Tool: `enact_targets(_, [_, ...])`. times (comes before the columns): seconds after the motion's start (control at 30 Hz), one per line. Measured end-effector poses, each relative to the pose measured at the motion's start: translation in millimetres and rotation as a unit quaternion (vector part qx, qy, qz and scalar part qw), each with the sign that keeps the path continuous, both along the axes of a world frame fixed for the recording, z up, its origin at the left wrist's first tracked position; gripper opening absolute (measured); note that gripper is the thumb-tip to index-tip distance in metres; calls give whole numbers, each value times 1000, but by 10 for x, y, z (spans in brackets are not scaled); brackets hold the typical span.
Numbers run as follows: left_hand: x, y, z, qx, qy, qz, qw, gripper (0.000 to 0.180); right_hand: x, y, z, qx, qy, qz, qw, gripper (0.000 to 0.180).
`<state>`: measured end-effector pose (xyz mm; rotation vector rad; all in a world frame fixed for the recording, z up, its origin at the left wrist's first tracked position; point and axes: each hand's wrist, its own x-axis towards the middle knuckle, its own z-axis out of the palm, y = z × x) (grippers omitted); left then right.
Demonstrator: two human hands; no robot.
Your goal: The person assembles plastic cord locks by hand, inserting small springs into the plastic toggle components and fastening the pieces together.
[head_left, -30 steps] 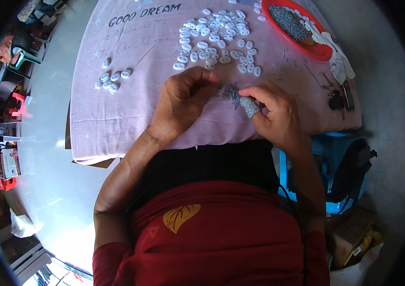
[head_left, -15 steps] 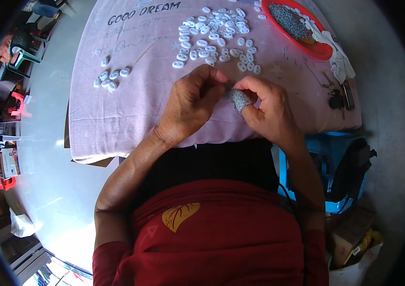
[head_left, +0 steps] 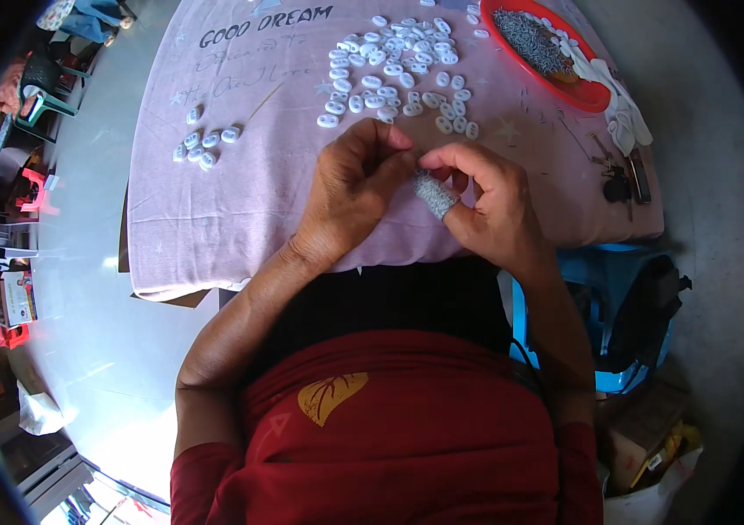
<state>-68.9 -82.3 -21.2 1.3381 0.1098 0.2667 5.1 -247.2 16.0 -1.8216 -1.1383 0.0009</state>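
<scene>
Over the near part of the pink cloth, both of my hands meet in a pinch. My left hand (head_left: 350, 179) is closed, thumb and index tip pressed around something too small and hidden to make out. My right hand (head_left: 494, 197) is closed too, its fingertips almost touching the left ones; grey knitted wrapping (head_left: 434, 193) covers its thumb. Just beyond my hands lies a loose cluster of white oval pieces (head_left: 387, 91), each with small dark marks or holes. A smaller group of similar white ovals (head_left: 207, 159) sits to the left, beside a thin stick (head_left: 265, 101).
At the far right a red tray (head_left: 597, 94) holds many small grey metal parts (head_left: 529, 42) and some white pieces. White gloves (head_left: 624, 122) overlap its edge. Keys (head_left: 618, 185) and a dark slim object (head_left: 639, 177) lie nearby. A blue chair (head_left: 520, 306) stands right of me.
My right fingertips have come closer to the left hand, and the wrapped thumb has shifted up and leftward. At the far upper left, a person's legs show more in view.
</scene>
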Motion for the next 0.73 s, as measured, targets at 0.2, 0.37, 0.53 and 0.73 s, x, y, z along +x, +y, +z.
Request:
enact_targets(0.2, [-61, -82, -19, -10, -4, 6, 1000, 7, -10, -4, -40, -27, -1, -6, 1000, 21])
enact_targets(0.37, [-66, 58, 108, 35, 10, 6, 999, 7, -30, -52, -92, -36, -1, -32, 999, 23])
enact_targets(0.53, [-45, 121, 238, 176, -20, -14, 984, 8, 16, -75, -53, -17, 39, -29, 999, 23])
enact_targets(0.73, [-42, 54, 126, 132, -33, -46, 990, 11, -59, -72, 27, -23, 86, -17, 996, 23])
